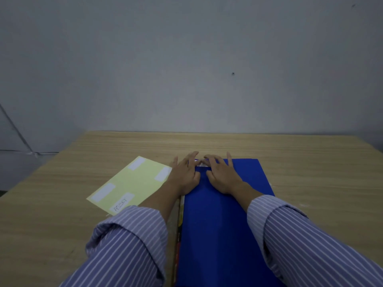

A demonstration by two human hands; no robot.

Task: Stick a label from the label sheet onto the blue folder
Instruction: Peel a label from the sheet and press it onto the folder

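Observation:
The blue folder lies flat on the wooden table, running from the near edge to mid-table. Both hands rest on its far left corner. My left hand and my right hand lie palm down with fingers spread, side by side. Between their fingertips shows a small white label lying on the folder, mostly covered by fingers. The pale yellow label sheet lies to the left of the folder, carrying several white labels; one near its front edge has handwriting.
The wooden table ends at a grey wall behind. Something with a colourful edge lies under the folder's left side. My striped sleeves cover the near part of the table.

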